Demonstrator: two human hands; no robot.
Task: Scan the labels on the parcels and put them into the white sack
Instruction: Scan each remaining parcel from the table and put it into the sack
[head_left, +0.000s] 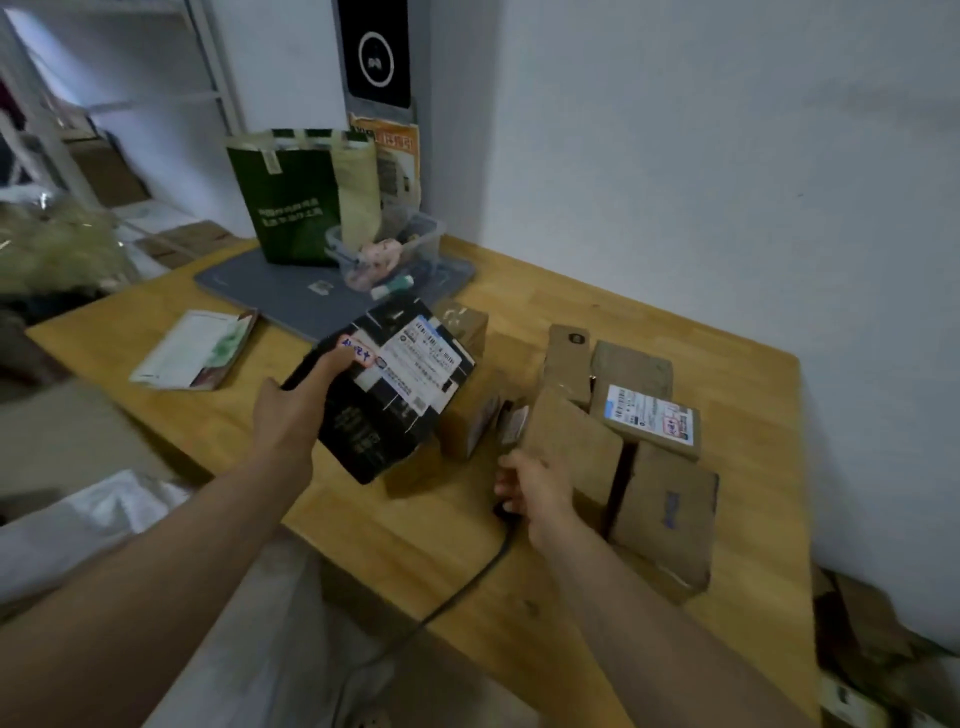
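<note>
My left hand (293, 410) grips a black parcel (387, 395) by its left edge and holds it tilted above the wooden table (426, 530), white shipping label facing up. My right hand (530, 486) is closed around a black corded scanner (511, 431), whose head points toward the black parcel. Several brown cardboard parcels (665, 509) lie on the table to the right; one (649, 413) shows a white label. The white sack (104, 514) lies low at the left, below the table's edge, partly hidden by my left arm.
A green paper bag (291, 208), a clear plastic tub (389, 244) and a grey mat (291, 299) sit at the table's back. A booklet (195, 351) lies at the left. The scanner's cable (467, 582) runs off the front edge. More boxes (872, 639) are on the floor, right.
</note>
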